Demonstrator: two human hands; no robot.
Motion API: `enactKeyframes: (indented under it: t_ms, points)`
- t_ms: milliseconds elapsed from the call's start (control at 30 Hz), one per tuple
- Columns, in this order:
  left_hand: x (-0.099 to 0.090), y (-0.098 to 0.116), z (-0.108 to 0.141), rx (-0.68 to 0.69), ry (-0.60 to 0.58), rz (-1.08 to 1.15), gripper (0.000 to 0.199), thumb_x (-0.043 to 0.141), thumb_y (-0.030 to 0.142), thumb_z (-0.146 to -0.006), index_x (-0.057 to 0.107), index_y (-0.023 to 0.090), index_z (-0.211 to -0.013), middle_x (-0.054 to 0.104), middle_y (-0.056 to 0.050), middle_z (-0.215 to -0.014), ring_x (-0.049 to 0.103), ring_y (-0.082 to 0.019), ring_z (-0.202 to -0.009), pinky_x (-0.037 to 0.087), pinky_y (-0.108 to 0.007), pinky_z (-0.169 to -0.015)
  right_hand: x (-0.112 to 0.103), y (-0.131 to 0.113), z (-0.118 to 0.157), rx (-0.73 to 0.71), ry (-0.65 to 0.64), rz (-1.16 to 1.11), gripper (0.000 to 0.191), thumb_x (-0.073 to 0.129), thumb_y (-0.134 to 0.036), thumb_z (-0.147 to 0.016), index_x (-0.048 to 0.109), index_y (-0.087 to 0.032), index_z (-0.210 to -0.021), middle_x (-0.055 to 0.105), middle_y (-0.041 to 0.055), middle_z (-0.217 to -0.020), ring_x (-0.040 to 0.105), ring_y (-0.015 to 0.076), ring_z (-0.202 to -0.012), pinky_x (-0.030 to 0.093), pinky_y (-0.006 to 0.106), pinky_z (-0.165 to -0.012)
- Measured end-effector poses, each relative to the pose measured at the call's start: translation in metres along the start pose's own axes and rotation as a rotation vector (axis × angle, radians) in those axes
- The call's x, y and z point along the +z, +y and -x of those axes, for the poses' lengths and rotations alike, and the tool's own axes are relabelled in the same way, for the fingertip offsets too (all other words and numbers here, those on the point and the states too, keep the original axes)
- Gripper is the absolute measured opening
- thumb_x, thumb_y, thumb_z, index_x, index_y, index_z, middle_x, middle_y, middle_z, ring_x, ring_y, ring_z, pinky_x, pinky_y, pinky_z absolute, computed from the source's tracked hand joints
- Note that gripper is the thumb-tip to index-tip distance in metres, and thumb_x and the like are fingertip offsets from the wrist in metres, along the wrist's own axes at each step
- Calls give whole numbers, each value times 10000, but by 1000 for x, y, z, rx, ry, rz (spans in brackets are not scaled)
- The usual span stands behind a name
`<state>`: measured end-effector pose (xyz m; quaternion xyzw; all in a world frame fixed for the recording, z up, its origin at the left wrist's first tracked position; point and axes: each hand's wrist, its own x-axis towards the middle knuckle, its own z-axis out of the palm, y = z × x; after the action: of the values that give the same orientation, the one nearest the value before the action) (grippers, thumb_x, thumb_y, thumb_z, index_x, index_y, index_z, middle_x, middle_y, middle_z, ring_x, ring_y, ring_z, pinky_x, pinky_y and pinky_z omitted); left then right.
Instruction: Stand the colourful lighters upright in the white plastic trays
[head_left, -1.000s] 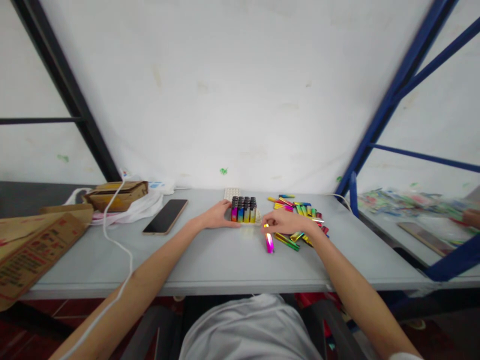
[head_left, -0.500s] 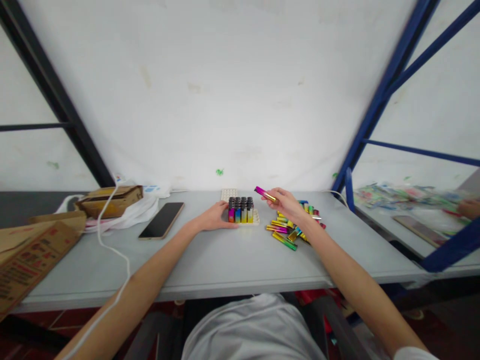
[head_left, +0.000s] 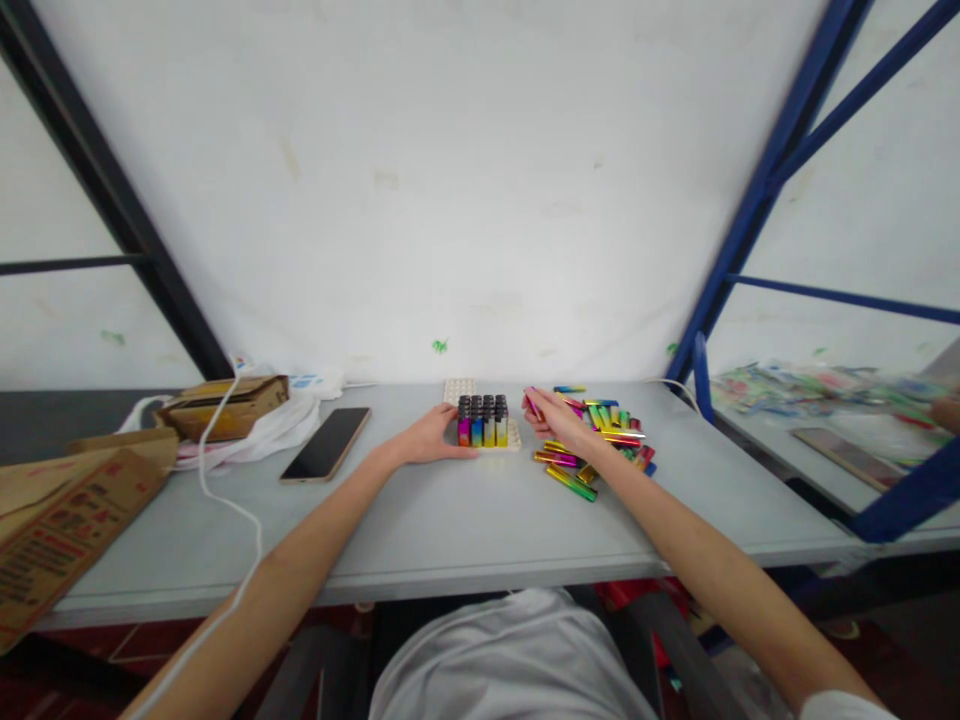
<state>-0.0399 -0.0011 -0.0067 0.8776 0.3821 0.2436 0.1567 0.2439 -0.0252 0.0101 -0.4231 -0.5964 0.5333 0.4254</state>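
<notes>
- Worktop (head_left: 442,530): grey, set against white, marked wall (head_left: 480,200); blue frame (head_left: 739,250) at right, black frame (head_left: 103,190) at left.
- Cardboard box (head_left: 82,525), white cable (head_left: 229,493) and 1 dark-screened phone (head_left: 328,445): left part.
- White tray (head_left: 514,434): centre, bearing upright black-topped tubes (head_left: 482,428), 4 across the front.
- Loose tubes (head_left: 571,482): metallic, multicoloured, strewn right of tray.
- Left hand (head_left: 429,438): thumb and fingers spread around tray's left end; firmness of hold cannot be told.
- Right hand (head_left: 556,418): just right of tray, fingers gripping 1 pink tube (head_left: 532,400), tilted.

Phone (head_left: 326,445) left of tray (head_left: 514,436), loose tubes (head_left: 619,437) right
</notes>
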Motion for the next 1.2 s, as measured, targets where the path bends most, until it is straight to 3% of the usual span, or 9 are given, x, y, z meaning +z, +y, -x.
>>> enactKeyframes:
  t_ms: [100, 233, 433, 567, 733, 833, 933, 1033, 1200]
  points:
    - [1, -1, 0, 8, -11, -34, 830, 787, 690, -697, 642, 170, -1327, 649, -148, -1342, 607, -360, -1224, 451, -470, -1125, 3, 2, -1, -132, 133, 318, 522, 452, -708, -923, 454, -225, -726, 388, -66, -574, 333, 106, -501, 253, 246, -491]
    - [1, -1, -1, -7, -13, -34, 832, 789, 697, -693, 648, 163, -1315, 666, -143, -1297, 616, -370, -1197, 470, -468, -1105, 6, 3, -3, -316, 284, 657, 537, 471, -626, -928, 397, -220, -585, 374, -42, -549, 372, 124, -563, 242, 279, -562]
    - [-3, -2, -1, -23, -46, -3, 827, 799, 688, -686, 655, 162, -1308, 664, -125, -1284, 605, -351, -1199, 460, -443, -1107, 7, 7, -8, -267, 391, 751, 390, 478, -383, -874, 357, -227, -538, 285, -54, -520, 337, 115, -536, 196, 283, -559]
    - [-7, -4, 1, -28, -55, 28, 803, 808, 690, -670, 684, 170, -1271, 660, -110, -1296, 606, -351, -1195, 461, -441, -1106, 5, 10, -11, -278, 394, 741, 372, 464, -358, -890, 384, -220, -554, 338, -50, -531, 381, 120, -548, 228, 276, -558]
    - [-11, -2, 3, -27, -77, 31, 765, 803, 698, -674, 715, 192, -1241, 639, -100, -1343, 586, -347, -1238, 432, -435, -1143, 4, 16, -11, -315, 280, 627, 415, 425, -533, -994, 523, -206, -758, 515, -31, -616, 490, 143, -587, 347, 251, -574]
    - [-11, -1, 3, -24, -96, 38, 740, 810, 698, -665, 737, 201, -1208, 640, -97, -1345, 586, -345, -1246, 429, -435, -1150, 4, 20, -13, -321, 149, 573, 389, 400, -540, -1026, 552, -206, -898, 594, -7, -732, 551, 151, -617, 419, 255, -598]
    - [-11, -2, 3, -20, -108, 27, 722, 813, 688, -669, 744, 200, -1197, 639, -94, -1351, 590, -344, -1246, 431, -432, -1148, 3, 20, -14, -422, 139, 649, 399, 382, -509, -1050, 567, -198, -879, 645, 54, -904, 600, 169, -758, 465, 272, -700]
    - [-10, -3, 3, -30, -105, 6, 734, 813, 688, -666, 742, 194, -1205, 635, -93, -1362, 600, -348, -1238, 437, -426, -1143, 0, 14, -12, -463, 189, 851, 458, 410, -492, -1057, 558, -193, -743, 632, 52, -799, 580, 183, -760, 443, 288, -755]
    - [-11, -2, 3, -35, -110, -18, 720, 799, 706, -671, 751, 208, -1188, 630, -89, -1381, 597, -347, -1249, 436, -421, -1146, -3, 6, -6, -334, 146, 925, 494, 448, -448, -1065, 635, -164, -706, 645, 28, -638, 588, 164, -626, 409, 269, -696]
